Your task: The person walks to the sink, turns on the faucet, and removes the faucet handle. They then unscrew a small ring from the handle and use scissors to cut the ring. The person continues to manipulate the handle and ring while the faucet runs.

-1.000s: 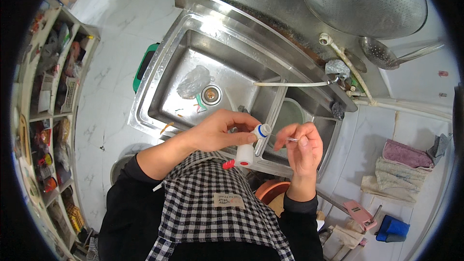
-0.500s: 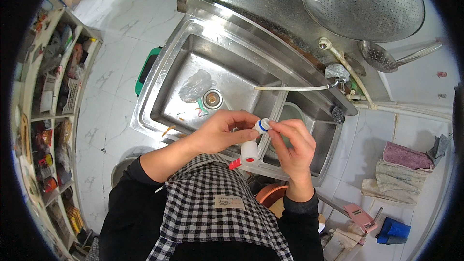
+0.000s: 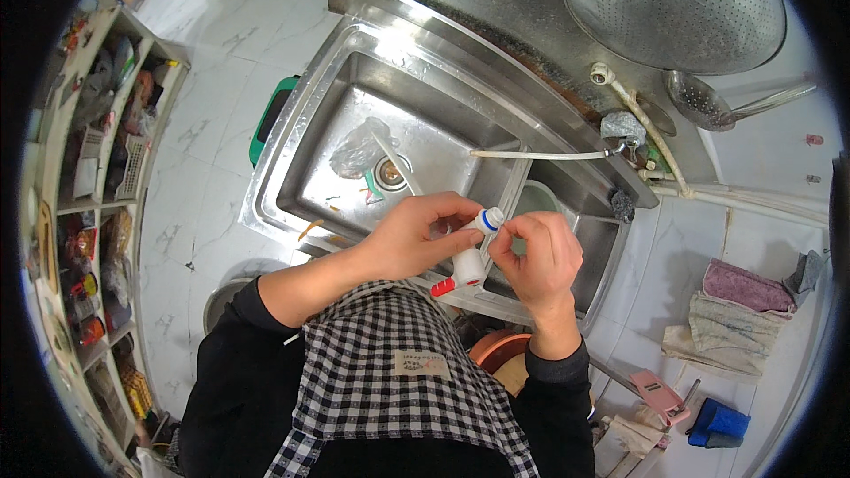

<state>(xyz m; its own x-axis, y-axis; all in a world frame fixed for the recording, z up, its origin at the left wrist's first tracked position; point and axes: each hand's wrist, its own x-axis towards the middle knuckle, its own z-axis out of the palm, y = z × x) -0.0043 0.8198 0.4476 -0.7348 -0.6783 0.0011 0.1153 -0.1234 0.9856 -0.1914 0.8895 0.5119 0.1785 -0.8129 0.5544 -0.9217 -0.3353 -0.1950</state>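
Observation:
My left hand [image 3: 423, 235] grips a white plastic tap [image 3: 468, 265] over the sink's near side. The tap has a red lever handle and a blue ring near its narrow white end. Past my left fingers, a long pale spout-like piece slants over the sink; whether it belongs to the tap is hard to tell. Close beside the ringed end, my right hand [image 3: 542, 257] has thumb and forefinger pinched together. Anything between those fingertips is too small to make out.
Below lies a steel double sink [image 3: 310, 84] with a crumpled clear plastic bag [image 3: 359, 149] by the drain. A thin pale hose [image 3: 540, 156] crosses the divider. A white pipe [image 3: 637, 111], a large colander [image 3: 677, 13] and a skimmer [image 3: 695, 99] are at the right.
The tap has turned in my left hand, its red lever swinging right and the long pale piece coming into sight. My right fingertips have come off the ringed end into a pinch beside it.

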